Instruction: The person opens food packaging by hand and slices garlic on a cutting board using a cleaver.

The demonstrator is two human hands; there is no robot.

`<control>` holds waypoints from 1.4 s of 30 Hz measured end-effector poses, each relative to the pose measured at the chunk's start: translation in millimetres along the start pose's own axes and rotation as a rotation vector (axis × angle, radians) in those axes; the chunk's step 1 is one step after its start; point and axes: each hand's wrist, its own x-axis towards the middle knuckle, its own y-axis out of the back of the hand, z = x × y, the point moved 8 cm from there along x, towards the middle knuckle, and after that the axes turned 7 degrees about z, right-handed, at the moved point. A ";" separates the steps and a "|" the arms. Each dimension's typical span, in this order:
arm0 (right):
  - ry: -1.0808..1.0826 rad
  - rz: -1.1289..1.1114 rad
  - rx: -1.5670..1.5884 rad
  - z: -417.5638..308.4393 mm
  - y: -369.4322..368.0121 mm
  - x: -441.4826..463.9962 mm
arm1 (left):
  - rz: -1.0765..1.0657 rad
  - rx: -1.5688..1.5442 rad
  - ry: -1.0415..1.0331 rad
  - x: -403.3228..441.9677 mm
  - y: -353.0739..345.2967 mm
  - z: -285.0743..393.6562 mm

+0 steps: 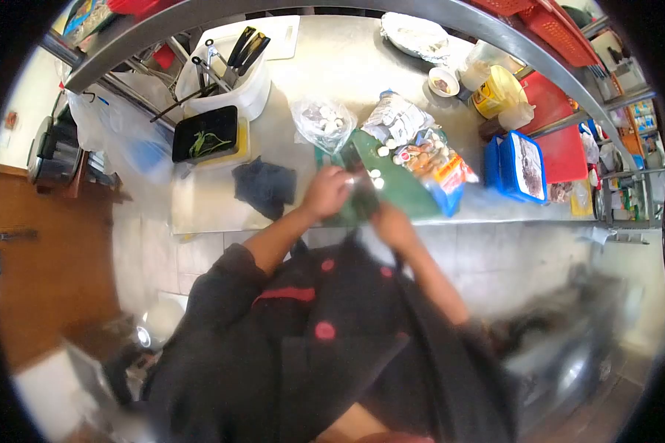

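My right hand [393, 226] is closed around the handle of a knife [363, 190], whose broad dark blade points away from me over a green cutting board [408, 198]. My left hand [328, 192] rests on the board just left of the blade, its fingers bent together; what they hold, if anything, is hidden. Small white round pieces [376, 177] lie right of the blade. Beyond my left hand is a clear plastic bag [324, 124] of similar white pieces. On the board's right side lies an opened printed bag [427, 156] with mixed brown and pale contents.
A dark cloth [264, 187] lies left of the board. Behind it are a black tray [205, 134] with green stems and a white tub [253, 94] of utensils. At right stand a blue-rimmed container [516, 167] and a yellow tub [498, 91]. A metal shelf rail [332, 9] arches overhead.
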 end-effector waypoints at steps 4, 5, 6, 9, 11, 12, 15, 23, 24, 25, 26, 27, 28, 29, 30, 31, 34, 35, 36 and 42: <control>-0.025 0.023 0.062 15.8 23.4 -5.0 | -0.073 0.074 0.072 10.4 -1.3 8.6; -0.056 0.008 0.072 14.8 29.5 -14.4 | -0.098 0.092 0.104 7.8 -3.2 8.9; -0.060 0.001 0.071 10.2 36.0 -23.2 | -0.101 0.088 0.111 5.3 -4.5 8.7; -0.121 -0.017 0.048 -20.4 66.5 -42.0 | 0.039 0.008 0.028 5.0 5.8 10.3; -0.136 -0.100 -0.004 -33.4 70.1 -48.9 | -0.019 -0.022 0.078 2.3 0.6 3.8; -0.141 -0.098 -0.003 -34.2 68.6 -49.6 | -0.023 -0.026 0.076 1.5 -1.4 2.0; -0.124 -0.126 -0.062 -35.6 63.8 -50.6 | -0.011 -0.031 0.085 -1.4 -6.1 -3.2; -0.120 -0.184 -0.084 -40.0 59.1 -45.6 | 0.011 -0.052 0.052 -2.4 -1.8 -0.7; -0.119 -0.192 -0.083 -34.0 47.0 -39.9 | 0.010 -0.050 0.060 -0.9 -1.8 -1.8; -0.103 -0.146 -0.064 -23.4 29.0 -30.0 | 0.012 -0.027 0.066 1.8 -2.2 -3.1; -0.092 -0.094 -0.045 -13.6 14.4 -22.0 | 0.011 -0.008 0.066 2.5 -2.8 -2.7; -0.098 -0.086 -0.042 -5.3 3.1 -14.2 | 0.006 -0.011 0.058 0.4 -4.1 -3.1; -0.066 -0.064 -0.028 -1.2 -3.2 -3.3 | -0.020 -0.005 0.046 -1.5 -8.6 -6.0; -0.027 -0.043 -0.016 -1.1 -3.0 5.3 | -0.041 0.006 0.035 1.1 -10.6 -4.7; -0.040 -0.039 0.008 4.1 -3.7 7.1 | -0.042 0.009 0.024 1.7 -10.5 -2.5; -0.045 -0.027 0.019 7.1 -1.3 5.5 | -0.048 -0.020 0.029 2.3 -8.9 0.8; -0.021 -0.017 0.047 17.7 17.2 4.7 | -0.084 -0.024 -0.035 12.4 -11.5 12.1; -0.034 0.021 0.051 18.1 27.9 -4.7 | -0.119 0.002 -0.075 9.9 -16.8 14.2; -0.046 0.053 0.056 16.9 35.7 -13.3 | -0.079 -0.001 -0.116 6.7 -19.3 15.7; -0.144 -0.070 -0.044 -13.0 71.3 -42.4 | 0.021 -0.077 0.042 5.7 -15.5 10.5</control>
